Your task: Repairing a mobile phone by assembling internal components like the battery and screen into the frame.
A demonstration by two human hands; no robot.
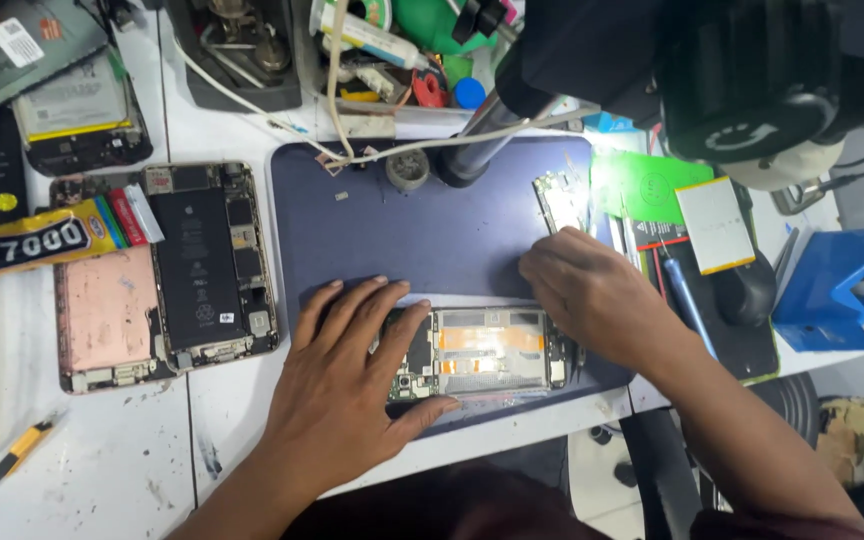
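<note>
An opened phone frame [482, 352] lies on a dark blue work mat [432, 230] near the table's front edge. My left hand [352, 370] rests flat on its left end, fingers spread, pinning it down. My right hand [592, 295] sits over its right end with the fingers curled down onto the frame; whether they pinch anything is hidden. A small green circuit board [558, 198] lies on the mat just beyond my right hand.
To the left lie an opened phone with a black battery [210, 262], a pink phone back [104, 318] and a yellow glue tube [22, 243]. A microscope [742, 80] hangs above the right. A blue screwdriver [687, 300], blue holder [832, 290] and tools crowd the right.
</note>
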